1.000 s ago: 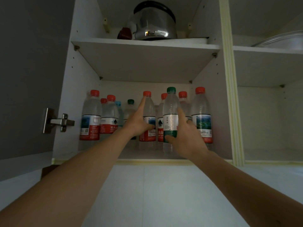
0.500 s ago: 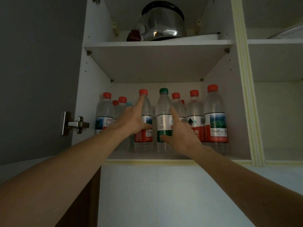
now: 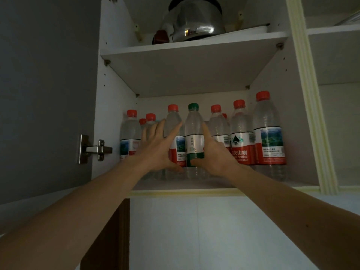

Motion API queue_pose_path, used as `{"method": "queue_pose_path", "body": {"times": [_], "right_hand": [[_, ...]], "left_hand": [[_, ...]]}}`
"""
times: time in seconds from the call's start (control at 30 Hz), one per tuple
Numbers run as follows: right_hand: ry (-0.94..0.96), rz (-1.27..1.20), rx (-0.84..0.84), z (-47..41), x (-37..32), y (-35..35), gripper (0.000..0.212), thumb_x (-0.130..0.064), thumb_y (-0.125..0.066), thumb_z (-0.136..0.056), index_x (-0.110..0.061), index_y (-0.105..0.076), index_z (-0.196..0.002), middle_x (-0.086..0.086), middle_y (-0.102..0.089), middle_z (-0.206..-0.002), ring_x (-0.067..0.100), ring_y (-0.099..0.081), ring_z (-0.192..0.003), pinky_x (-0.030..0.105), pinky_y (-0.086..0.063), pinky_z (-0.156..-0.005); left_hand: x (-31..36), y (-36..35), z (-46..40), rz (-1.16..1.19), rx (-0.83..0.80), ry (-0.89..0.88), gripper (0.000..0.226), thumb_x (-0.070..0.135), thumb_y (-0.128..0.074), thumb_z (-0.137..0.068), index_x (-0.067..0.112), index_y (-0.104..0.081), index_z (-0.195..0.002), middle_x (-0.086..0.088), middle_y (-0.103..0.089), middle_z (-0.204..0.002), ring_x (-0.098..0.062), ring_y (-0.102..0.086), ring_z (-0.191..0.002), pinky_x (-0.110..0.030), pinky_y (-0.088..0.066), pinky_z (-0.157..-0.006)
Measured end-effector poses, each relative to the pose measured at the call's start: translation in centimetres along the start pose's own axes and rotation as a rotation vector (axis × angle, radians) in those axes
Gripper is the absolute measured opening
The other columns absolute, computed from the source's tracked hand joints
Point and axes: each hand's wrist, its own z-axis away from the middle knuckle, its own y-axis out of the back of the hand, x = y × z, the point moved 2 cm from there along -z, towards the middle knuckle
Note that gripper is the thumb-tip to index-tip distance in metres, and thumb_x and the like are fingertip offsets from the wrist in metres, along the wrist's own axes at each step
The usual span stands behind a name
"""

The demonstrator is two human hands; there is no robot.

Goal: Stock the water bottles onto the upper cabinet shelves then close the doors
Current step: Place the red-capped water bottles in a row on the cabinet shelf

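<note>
Change: since the earlier frames both hands have gone a little deeper into the cabinet, and the bottle row now sits lower right of centre in the frame as the view swung left and up.
Left hand: the left hand [image 3: 158,148] is in the middle of the frame, fingers spread apart and straight, lying against the red-cap bottle [image 3: 174,133]; the thumb is low at the label. It does not wrap the bottle.
Right hand: the right hand [image 3: 215,154] is just right of centre, fingers extended; the index finger lies up the right side of the green-cap bottle [image 3: 193,137] and the thumb touches its label low in front. I judge it as pressing, not a closed grip.
Key relation: the green-cap bottle stands upright between the two hands, long axis vertical, directly left of the right fingers; the right hand is the nearer one to it.
Bottle place: on the lower shelf [image 3: 175,185], near the front edge, in a row with other bottles.
Farther: more red-cap bottles stand behind and to the right; a steel kettle [image 3: 194,20] is on the shelf above.
Door: the left door [image 3: 44,94] is open, its hinge [image 3: 93,149] visible, so closing is not yet done.
</note>
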Motion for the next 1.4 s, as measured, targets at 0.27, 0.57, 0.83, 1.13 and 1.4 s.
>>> {"method": "queue_pose_path", "body": {"times": [0.27, 0.57, 0.83, 1.13, 1.4], "right_hand": [[0.000, 0.060, -0.021, -1.2, -0.5, -1.5, 0.121, -0.012, -0.080, -0.083, -0.027, 0.015, -0.157, 0.018, -0.060, -0.131, 0.031, -0.065, -0.110, 0.050, -0.053, -0.097], [-0.019, 0.131, -0.054, -1.7, -0.4, -1.8, 0.123, -0.012, -0.078, -0.085, -0.025, 0.022, -0.156, 0.021, -0.055, -0.138, 0.033, -0.062, -0.117, 0.052, -0.050, -0.101], [-0.049, 0.177, -0.054, -2.1, -0.5, -2.4, 0.123, -0.012, -0.076, -0.087, -0.025, 0.027, -0.154, 0.025, -0.051, -0.140, 0.034, -0.061, -0.117, 0.052, -0.049, -0.102], [0.092, 0.311, 0.100, 0.6, -1.0, 2.1, 0.036, -0.030, -0.064, -0.096, -0.019, -0.053, -0.129, 0.003, -0.066, -0.103, 0.015, -0.065, -0.084, 0.036, -0.059, -0.078], [0.092, 0.763, 0.478, 6.8, 2.2, 10.0, 0.064, -0.035, -0.068, -0.089, -0.025, -0.042, -0.146, 0.010, -0.036, -0.148, 0.033, -0.031, -0.136, 0.049, -0.040, -0.110]], "left_hand": [[-1.7, -2.1, -0.5, 0.012, 0.043, -0.005, 0.142, 0.081, -0.074, -0.054, 0.047, 0.027, -0.147, -0.004, 0.018, -0.164, -0.028, 0.019, -0.151, -0.052, 0.013, -0.112], [-1.3, -2.1, 0.1, -0.075, 0.089, -0.023, 0.135, 0.078, -0.072, -0.063, 0.038, 0.020, -0.154, -0.009, 0.016, -0.165, -0.032, 0.017, -0.151, -0.054, 0.009, -0.116], [-0.8, -2.5, 0.4, -0.144, 0.109, 0.000, 0.128, 0.077, -0.068, -0.069, 0.032, 0.015, -0.156, -0.018, 0.011, -0.165, -0.038, 0.008, -0.152, -0.059, -0.001, -0.120], [1.4, 0.4, 0.4, 0.185, 0.213, -0.006, 0.123, 0.057, -0.079, -0.075, 0.022, 0.003, -0.159, -0.011, 0.002, -0.167, -0.034, 0.002, -0.153, -0.056, -0.010, -0.123], [8.4, 2.1, -2.7, 0.574, 0.222, -0.154, 0.104, 0.041, -0.080, -0.080, 0.032, -0.010, -0.157, 0.004, -0.010, -0.164, -0.024, -0.020, -0.149, -0.050, -0.032, -0.116]]}}
